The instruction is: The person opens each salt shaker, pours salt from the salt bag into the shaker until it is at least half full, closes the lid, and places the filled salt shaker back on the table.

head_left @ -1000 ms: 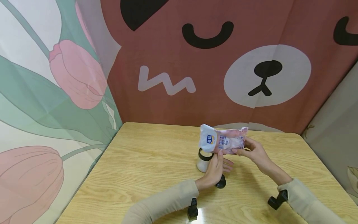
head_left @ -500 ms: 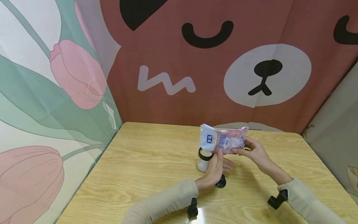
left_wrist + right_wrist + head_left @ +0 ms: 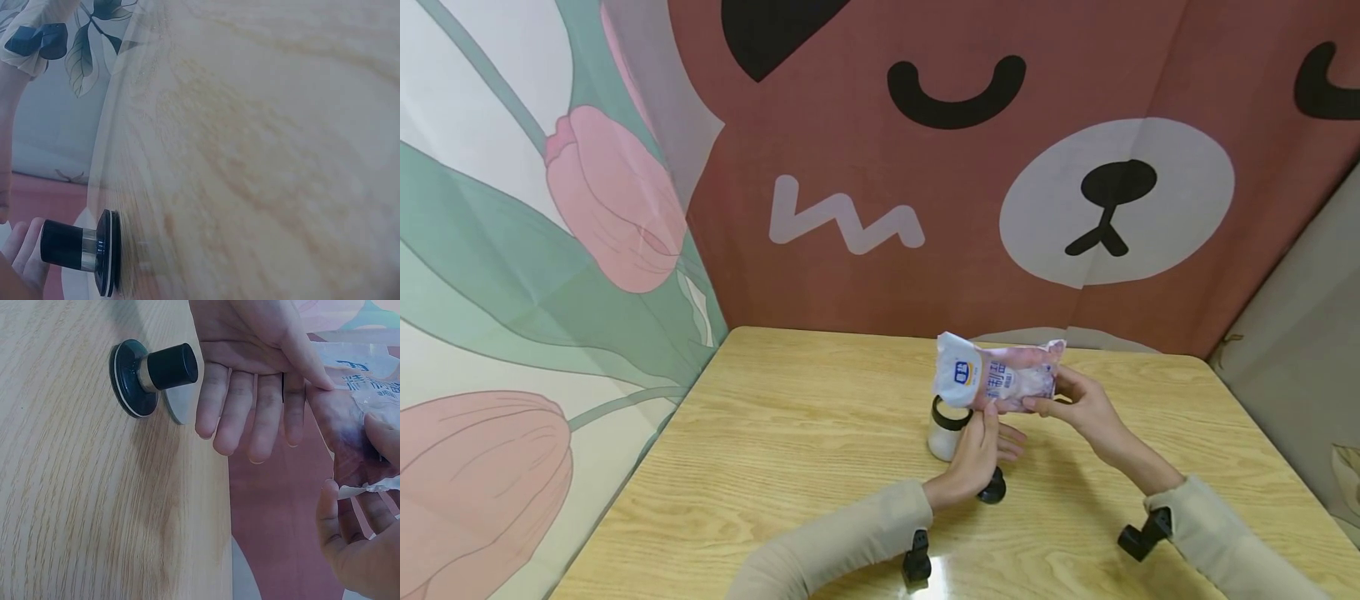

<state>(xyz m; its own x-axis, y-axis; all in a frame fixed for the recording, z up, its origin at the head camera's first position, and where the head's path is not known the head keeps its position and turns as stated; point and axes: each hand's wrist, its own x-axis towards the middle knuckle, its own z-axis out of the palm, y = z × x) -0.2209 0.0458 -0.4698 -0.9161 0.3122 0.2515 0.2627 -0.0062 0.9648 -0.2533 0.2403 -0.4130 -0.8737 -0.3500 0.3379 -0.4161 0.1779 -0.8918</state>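
In the head view my right hand (image 3: 1097,421) pinches the right end of a pink and white packet (image 3: 1000,377) with blue print, raised above the table. The thumb of my left hand (image 3: 972,462) touches the packet's lower edge; its other fingers extend straight, as the right wrist view shows of that hand (image 3: 250,369). Behind my left hand stands a white jar (image 3: 943,442) with a black rim, partly hidden. A black lid (image 3: 992,488) with a tall knob lies beside that hand; the left wrist view shows this lid (image 3: 65,245) from the side.
The wooden table (image 3: 790,417) reaches back to a red-brown curtain (image 3: 850,292) with a bear face. A flowered curtain (image 3: 617,333) hangs at the left, a grey one (image 3: 1300,358) at the right. A black wrist camera (image 3: 917,560) sits by my left sleeve.
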